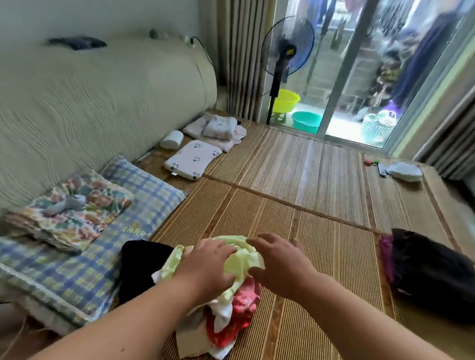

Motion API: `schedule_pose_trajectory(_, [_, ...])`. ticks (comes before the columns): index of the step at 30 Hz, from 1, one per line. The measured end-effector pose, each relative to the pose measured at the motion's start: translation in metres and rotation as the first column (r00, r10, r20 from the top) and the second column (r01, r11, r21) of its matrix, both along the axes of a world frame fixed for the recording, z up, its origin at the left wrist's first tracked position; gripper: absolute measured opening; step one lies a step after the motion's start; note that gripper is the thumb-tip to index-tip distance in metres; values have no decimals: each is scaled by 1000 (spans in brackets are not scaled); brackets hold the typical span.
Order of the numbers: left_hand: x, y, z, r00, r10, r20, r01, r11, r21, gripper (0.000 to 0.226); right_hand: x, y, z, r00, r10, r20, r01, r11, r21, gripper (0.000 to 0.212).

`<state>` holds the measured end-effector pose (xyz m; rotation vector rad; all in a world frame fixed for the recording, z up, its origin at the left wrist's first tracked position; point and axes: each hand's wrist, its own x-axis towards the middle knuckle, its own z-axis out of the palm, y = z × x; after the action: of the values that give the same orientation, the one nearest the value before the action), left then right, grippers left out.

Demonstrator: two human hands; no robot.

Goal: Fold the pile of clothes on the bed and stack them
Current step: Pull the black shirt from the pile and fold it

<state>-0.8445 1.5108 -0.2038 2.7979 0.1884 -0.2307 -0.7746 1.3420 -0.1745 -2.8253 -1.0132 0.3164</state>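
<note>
Both hands are being brought together on top of the pile of clothes [236, 310], which is lying on the woven mat [327, 203] of the bed, right in front of the person. The right hand [283, 262] is being closed on the pale green garment [241, 262], with cloth pinched between its thumb and fingers. The left hand [207, 265] is being laid over the same garment with bent fingers; its thumb and fingertips are being hidden by the folds, so a grip cannot be told. The garment is probably being taken at 2 points so that it can be lifted clear and spread flat on the open mat beyond.

A dark bundle [436, 274] is lying well apart on the right, possibly as the start of a stack, though its folds are hard to make out. A black garment [142, 265] is being partly covered by the pile's left side, beside a checked pillow [104, 262]. How many pieces are being hidden under the green and red cloth cannot be counted, and the pile's near edge is being screened by the forearms.
</note>
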Motion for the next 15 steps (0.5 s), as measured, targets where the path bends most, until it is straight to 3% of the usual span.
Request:
schedule_pose_trajectory(8, [48,92,-27,963,-265,-54,264,964,-27,59,11,90,-47,981,-192,-31,189,979,-71,65])
schedule_pose_trajectory(15, [80,220,-61,890,-429,-153,442,894,68,60,21,186,-77,935,-351,-48,341,929,-143,64])
